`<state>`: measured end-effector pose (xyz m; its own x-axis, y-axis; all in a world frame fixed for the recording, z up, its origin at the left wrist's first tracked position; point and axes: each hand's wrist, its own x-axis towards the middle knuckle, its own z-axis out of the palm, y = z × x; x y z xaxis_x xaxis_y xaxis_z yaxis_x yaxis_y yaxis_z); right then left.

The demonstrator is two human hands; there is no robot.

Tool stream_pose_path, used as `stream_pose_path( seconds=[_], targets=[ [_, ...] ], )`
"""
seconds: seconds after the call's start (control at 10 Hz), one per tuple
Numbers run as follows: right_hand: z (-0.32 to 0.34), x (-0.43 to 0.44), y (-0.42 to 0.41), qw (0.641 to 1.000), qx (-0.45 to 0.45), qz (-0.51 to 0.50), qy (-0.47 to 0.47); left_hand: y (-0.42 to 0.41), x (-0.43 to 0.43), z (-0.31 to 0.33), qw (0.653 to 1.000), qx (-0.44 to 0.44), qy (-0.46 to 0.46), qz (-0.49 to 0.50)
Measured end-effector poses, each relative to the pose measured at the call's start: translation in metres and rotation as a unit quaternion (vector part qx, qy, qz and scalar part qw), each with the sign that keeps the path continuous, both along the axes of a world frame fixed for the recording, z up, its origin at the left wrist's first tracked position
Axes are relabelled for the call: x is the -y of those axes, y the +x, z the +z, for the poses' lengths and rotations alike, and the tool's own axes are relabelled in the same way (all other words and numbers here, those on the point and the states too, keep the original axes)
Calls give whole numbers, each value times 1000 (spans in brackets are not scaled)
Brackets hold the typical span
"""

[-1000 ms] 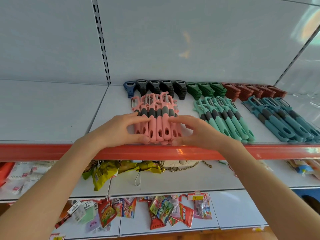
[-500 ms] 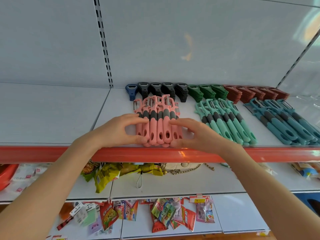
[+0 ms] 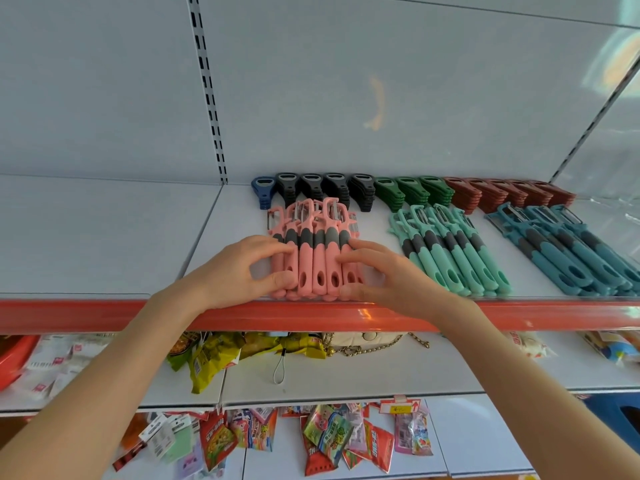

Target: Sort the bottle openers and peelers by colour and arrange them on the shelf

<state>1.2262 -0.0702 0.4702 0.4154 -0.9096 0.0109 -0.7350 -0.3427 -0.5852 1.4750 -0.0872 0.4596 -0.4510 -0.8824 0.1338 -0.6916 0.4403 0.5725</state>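
A white shop shelf [image 3: 104, 237] with a red front edge runs across the view from a head-worn camera, and two bare forearms reach up to it from below. The left hand [image 3: 239, 271] lies with bent fingers against the left side of a bundle of pink peelers [image 3: 317, 258], its thumb pinching the bundle's near end. The peelers have grey grips and lie side by side at the shelf's front edge, handles toward the viewer, blades pointing at the back wall. The right hand [image 3: 391, 275] mirrors the left, its curled fingers and thumb gripping the bundle's right side, so the pink stack sits squeezed between both hands. To the right, apart from it, lies a group of mint green peelers [image 3: 453, 254], and further right a group of teal blue peelers [image 3: 568, 254], both angled slightly. Along the back wall runs a row of stacked bottle openers: blue bottle openers [image 3: 264, 192], then black bottle openers [image 3: 322, 188], green bottle openers [image 3: 412, 190] and dark red bottle openers [image 3: 505, 194]. On the lower shelf [image 3: 381, 372] lie yellow-green snack packets [image 3: 214, 358] and a cream bag with a chain [image 3: 367, 339].
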Motion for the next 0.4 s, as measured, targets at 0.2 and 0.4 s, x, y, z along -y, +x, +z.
stream_pose_path(
  seconds=[0.2,0.4],
  targets=[
    [-1,-3,-1,1000,-4,5,-8,-11,-4,4,999,7,-29,26],
    [9,-3,-3,998,12,-14,-58,-29,-4,14,989,25,-123,74]
  ],
)
